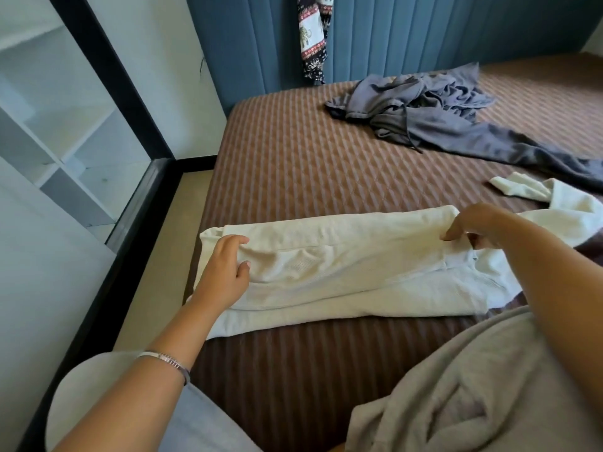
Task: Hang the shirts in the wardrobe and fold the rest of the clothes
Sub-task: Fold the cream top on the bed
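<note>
Head view: cream knit garment lies across the near part of the brown quilted bed, already doubled lengthwise into a long strip, one end trailing off right toward a cream sleeve or cuff. It looks like trousers or a sweater, cannot tell which. Step in hand seems to be folding this piece; hanging not yet started here.

Risks, as a judgement: the strip's left end overhangs close to the bed edge, so a pull toward the left could drag it onto the floor. The top layer is loose and rucked under the left palm, so the fold could go crooked if it gets brought over without smoothing. The right end is bunched and may unroll once released.

Left hand reaches in from lower left, palm down on the left end of the garment, fingers loosely spread and resting on the cloth, not clearly gripping; bracelet on the wrist. Right hand comes from the right, wrist raised, fingertips curled down pinching the top edge of the fold.

Grey crumpled sweatpants lie well apart near the blue headboard, unfolded. Patterned elephant-print cloth hangs on the headboard. White shelving stands to the left.
</note>
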Tool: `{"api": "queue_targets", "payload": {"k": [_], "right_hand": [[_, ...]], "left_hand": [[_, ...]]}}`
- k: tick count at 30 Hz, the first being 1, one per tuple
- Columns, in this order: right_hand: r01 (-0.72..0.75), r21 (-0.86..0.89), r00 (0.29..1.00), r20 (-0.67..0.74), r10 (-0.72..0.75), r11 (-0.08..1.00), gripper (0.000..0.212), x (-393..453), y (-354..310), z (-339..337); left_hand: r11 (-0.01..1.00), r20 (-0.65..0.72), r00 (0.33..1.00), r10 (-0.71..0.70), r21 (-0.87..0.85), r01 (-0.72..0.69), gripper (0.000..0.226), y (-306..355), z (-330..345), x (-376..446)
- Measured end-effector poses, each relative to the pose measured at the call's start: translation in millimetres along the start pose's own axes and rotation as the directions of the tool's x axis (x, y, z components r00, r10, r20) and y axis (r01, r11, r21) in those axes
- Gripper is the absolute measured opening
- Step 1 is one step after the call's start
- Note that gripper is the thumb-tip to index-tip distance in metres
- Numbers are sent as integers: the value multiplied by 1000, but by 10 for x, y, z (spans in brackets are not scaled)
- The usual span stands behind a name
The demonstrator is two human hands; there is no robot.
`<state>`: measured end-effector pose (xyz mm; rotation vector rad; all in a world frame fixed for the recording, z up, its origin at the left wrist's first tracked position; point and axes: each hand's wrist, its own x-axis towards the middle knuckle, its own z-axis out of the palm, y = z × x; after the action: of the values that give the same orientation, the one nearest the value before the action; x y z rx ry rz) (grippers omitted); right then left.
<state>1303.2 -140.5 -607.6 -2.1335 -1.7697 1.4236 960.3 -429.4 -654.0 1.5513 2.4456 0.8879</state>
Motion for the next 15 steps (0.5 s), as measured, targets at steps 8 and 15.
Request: {"api": "queue_targets", "payload": {"k": [8, 15], "right_hand": [[-104, -193, 992, -93, 88, 976, 70, 86, 184, -355], [-59, -530, 998, -49, 39, 846, 31, -286, 34, -264]], "left_hand": [[976, 175, 960, -218, 23, 218, 88, 39, 314, -49], [926, 386, 916, -105, 373, -51, 104, 125, 387, -181]]}}
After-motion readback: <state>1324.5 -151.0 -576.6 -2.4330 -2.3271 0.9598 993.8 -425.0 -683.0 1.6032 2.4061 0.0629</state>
